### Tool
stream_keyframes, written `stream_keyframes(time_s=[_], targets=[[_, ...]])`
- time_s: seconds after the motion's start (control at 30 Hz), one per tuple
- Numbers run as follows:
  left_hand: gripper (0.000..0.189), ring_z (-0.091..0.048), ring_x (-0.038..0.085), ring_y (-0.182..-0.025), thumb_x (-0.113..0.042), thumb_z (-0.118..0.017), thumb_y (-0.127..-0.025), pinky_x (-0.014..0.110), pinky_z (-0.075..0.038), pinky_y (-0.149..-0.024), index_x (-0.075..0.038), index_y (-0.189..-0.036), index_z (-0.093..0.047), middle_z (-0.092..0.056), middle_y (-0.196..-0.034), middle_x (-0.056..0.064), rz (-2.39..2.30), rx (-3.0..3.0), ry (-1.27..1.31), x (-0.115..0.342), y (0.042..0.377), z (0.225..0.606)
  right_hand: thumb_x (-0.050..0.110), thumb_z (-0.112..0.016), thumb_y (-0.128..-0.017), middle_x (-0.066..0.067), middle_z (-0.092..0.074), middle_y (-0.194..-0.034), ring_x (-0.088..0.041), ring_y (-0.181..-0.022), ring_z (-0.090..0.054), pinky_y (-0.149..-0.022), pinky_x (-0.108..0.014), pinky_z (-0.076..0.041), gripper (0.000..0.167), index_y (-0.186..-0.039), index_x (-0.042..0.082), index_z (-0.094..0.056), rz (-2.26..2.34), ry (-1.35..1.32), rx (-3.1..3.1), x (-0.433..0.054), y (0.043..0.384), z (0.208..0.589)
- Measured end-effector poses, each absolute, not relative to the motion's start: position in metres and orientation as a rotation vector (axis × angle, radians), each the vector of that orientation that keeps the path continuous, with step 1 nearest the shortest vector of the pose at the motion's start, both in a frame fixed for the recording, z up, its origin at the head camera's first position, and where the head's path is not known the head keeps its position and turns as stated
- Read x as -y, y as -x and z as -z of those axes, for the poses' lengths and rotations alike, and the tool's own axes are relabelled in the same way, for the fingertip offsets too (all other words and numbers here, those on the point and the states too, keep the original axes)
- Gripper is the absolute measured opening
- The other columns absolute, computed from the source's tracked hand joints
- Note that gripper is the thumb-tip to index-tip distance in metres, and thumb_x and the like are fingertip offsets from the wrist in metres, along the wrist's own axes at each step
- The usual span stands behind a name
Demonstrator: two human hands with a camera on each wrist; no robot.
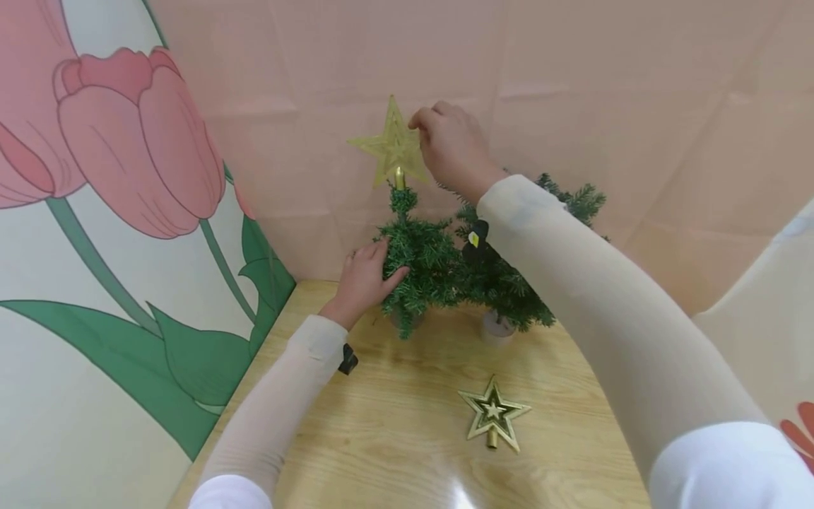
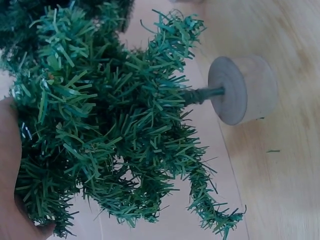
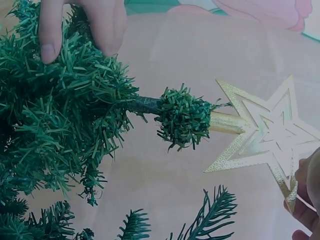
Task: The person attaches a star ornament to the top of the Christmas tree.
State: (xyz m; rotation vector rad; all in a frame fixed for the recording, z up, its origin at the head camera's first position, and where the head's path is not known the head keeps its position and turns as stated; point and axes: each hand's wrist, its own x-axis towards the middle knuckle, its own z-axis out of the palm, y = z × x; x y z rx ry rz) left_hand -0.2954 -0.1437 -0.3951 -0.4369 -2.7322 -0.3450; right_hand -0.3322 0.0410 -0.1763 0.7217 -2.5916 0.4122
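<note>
A gold star tree topper (image 1: 394,145) stands upright at the tip of a small artificial Christmas tree (image 1: 416,265). Its tubular base (image 3: 227,122) meets the tuft of green at the top, as the right wrist view shows. My right hand (image 1: 454,145) pinches one point of the star between thumb and fingers. Lower down, my left hand (image 1: 364,279) holds the tree's left side, thumb in front and fingers in the foliage. The left wrist view shows the tree's round base (image 2: 250,90), with part of that hand at the edge.
A second small tree (image 1: 521,297) on a pale base (image 1: 498,329) stands close on the right, partly behind my right arm. Another gold star topper (image 1: 492,410) lies on the wooden table (image 1: 381,438). Behind is a pink cloth backdrop (image 1: 286,141); a tulip-print panel (image 1: 140,141) borders the left.
</note>
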Motion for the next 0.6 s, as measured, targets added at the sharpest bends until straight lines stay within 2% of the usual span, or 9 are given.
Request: stream_keyframes(time_s=[0.2,0.33,0.47,0.6], targets=[[0.085,-0.034,0.029,-0.139,-0.068,-0.040,-0.094,0.054,-0.017,-0.115,-0.006,-0.151,-0.033,-0.041,-0.150,0.012,0.302,2.732,0.443,0.143,0.297,0.391,0.015,-0.039,-0.104,-0.009,-0.054,-0.126,-0.026,-0.111,-0.054,-0.095,-0.038,-0.044,0.034,-0.133,0.011,-0.057,-0.461,-0.747,2.549,-0.049,0.331,0.178],[0.083,-0.030,0.031,-0.141,-0.067,-0.037,-0.096,0.055,-0.010,-0.116,-0.007,-0.153,-0.030,-0.038,-0.151,0.014,0.341,2.733,0.475,0.145,0.297,0.386,0.010,-0.035,-0.104,-0.010,-0.052,-0.127,-0.027,-0.115,-0.052,-0.097,-0.038,-0.043,0.036,-0.132,0.010,-0.057,-0.488,-0.761,2.496,-0.059,0.327,0.178],[0.080,-0.028,0.032,-0.142,-0.064,-0.034,-0.098,0.055,-0.010,-0.116,-0.009,-0.155,-0.026,-0.036,-0.153,0.013,0.376,2.692,0.482,0.150,0.298,0.380,0.011,-0.033,-0.104,-0.010,-0.049,-0.131,-0.026,-0.119,-0.049,-0.098,-0.039,-0.043,0.038,-0.135,0.013,-0.055,-0.514,-0.771,2.462,-0.073,0.318,0.176],[0.076,-0.026,0.029,-0.143,-0.060,-0.034,-0.099,0.051,-0.010,-0.117,-0.009,-0.155,-0.025,-0.033,-0.155,0.012,0.475,2.621,0.496,0.158,0.297,0.375,0.014,-0.036,-0.105,-0.010,-0.048,-0.131,-0.026,-0.117,-0.049,-0.095,-0.041,-0.043,0.036,-0.135,0.014,-0.055,-0.541,-0.818,2.370,-0.088,0.303,0.174]])
